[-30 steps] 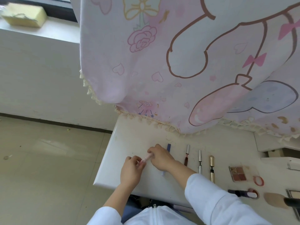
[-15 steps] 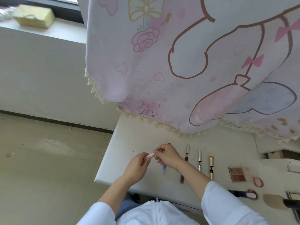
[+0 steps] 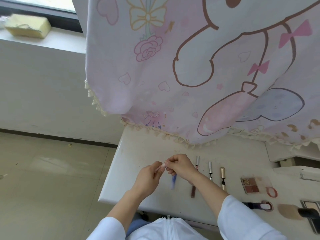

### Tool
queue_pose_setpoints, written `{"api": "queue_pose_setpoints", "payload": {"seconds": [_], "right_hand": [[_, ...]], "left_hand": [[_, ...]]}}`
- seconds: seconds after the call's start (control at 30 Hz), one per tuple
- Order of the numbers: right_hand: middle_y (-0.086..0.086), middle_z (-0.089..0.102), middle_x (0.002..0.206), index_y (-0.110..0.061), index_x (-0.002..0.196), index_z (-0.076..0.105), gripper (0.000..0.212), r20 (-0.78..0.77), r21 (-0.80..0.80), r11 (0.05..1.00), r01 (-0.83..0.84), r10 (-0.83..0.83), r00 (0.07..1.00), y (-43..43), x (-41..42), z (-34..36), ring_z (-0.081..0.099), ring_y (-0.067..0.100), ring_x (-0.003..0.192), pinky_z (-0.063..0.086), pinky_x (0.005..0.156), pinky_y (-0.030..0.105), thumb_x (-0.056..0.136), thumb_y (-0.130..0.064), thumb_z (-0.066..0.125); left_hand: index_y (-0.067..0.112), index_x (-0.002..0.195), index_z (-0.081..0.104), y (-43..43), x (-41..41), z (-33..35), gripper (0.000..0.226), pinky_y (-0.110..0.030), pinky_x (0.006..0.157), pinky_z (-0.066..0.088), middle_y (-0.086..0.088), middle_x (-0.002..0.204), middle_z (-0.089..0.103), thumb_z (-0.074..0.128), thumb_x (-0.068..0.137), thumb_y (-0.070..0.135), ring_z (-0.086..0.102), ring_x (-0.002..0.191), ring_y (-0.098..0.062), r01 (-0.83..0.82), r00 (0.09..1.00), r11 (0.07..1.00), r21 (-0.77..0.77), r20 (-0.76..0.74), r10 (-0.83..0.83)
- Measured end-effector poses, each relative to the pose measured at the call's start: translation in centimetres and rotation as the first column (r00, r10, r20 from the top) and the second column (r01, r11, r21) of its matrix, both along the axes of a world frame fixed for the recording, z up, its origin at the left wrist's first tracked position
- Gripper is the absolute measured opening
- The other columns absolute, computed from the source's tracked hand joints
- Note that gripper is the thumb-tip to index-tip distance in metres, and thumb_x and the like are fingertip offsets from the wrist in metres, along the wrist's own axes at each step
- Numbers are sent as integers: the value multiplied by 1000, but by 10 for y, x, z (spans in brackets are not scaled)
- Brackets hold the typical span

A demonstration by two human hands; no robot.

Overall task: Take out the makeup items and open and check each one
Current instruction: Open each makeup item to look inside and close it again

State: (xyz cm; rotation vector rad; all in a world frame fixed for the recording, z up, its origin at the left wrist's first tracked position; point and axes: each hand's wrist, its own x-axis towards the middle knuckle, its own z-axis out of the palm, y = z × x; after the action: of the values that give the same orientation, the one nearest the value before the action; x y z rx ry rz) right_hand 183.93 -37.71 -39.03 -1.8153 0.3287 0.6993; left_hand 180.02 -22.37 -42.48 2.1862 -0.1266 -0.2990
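Both hands meet above the left part of the white tabletop [image 3: 138, 153], near its 9 o'clock edge. The left hand [image 3: 149, 177] and the right hand [image 3: 180, 166] are each pinched on an end of a small pale pink tube [image 3: 161, 166], which is held in the air between the fingertips; whether its cap is on or off cannot be told. Directly under the hands, toward 6 o'clock from them, a blue pen-like item [image 3: 173, 181] lies on the tabletop, blurred and partly covered by the right hand.

At 3 o'clock from the hands a row of slim items lies side by side, each pointing toward 12: a dark red tube with a silver cap [image 3: 195, 177], crossed in the middle by the right forearm, then a silver-capped wand [image 3: 210, 170], then a gold tube [image 3: 223, 178]. Further toward 3 o'clock sits an open eyeshadow palette [image 3: 250, 185] with a red ring [image 3: 271, 192] just beside it. At 4 o'clock lie a dark purple handled tool [image 3: 258, 205], a large powder brush [image 3: 290, 211] and a compact [image 3: 311, 217] cut off by the frame edge.

A pink cartoon-print cloth [image 3: 199, 66] with a tasselled hem hangs across the 12 o'clock side of the tabletop, its fringe touching the surface. A yellow sponge [image 3: 28, 25] rests on the windowsill [image 3: 43, 42] at 10 o'clock.
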Motion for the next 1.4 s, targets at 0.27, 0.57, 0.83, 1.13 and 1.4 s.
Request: {"api": "queue_pose_setpoints", "payload": {"seconds": [0.27,0.57,0.83,1.13,1.4], "right_hand": [[8,65,68,-7,79,64,6,-13,-11,998,-57,57,998,-9,11,16,60,13,55,51,55,20,85,-5,65],[10,63,67,-7,75,65,6,12,-95,995,36,-35,999,-23,26,20,57,14,52,45,48,18,79,-3,66],[-3,62,79,-19,80,64,6,116,-426,895,-133,199,973,-16,1,-9,57,12,75,38,57,16,78,-21,69],[2,60,92,-9,98,63,17,122,-551,782,-290,420,899,-3,-8,-22,57,19,86,40,69,24,83,-11,55],[9,62,107,-10,104,60,19,77,-623,697,-355,506,859,-2,-10,-24,59,27,97,43,75,30,86,-13,53]], "left_hand": [[18,116,50,4,2,2,26,-17,66,33,-1,94,54,52,93,31,45,81,-11,58,997,998,-11,-57,-58],[26,102,61,10,5,-9,15,-21,73,32,7,85,49,48,96,25,41,89,-18,-150,984,987,-66,-109,142],[17,101,73,8,16,-9,18,-22,75,40,4,104,63,68,84,18,57,91,-15,-452,878,861,-234,-285,383],[23,106,72,-7,15,-23,24,-17,82,36,9,109,69,69,82,20,50,111,-9,-266,947,962,-58,-203,249],[27,115,67,-8,17,-26,31,-18,87,40,6,112,66,67,84,24,45,119,-7,-145,973,987,69,-169,155]]}}
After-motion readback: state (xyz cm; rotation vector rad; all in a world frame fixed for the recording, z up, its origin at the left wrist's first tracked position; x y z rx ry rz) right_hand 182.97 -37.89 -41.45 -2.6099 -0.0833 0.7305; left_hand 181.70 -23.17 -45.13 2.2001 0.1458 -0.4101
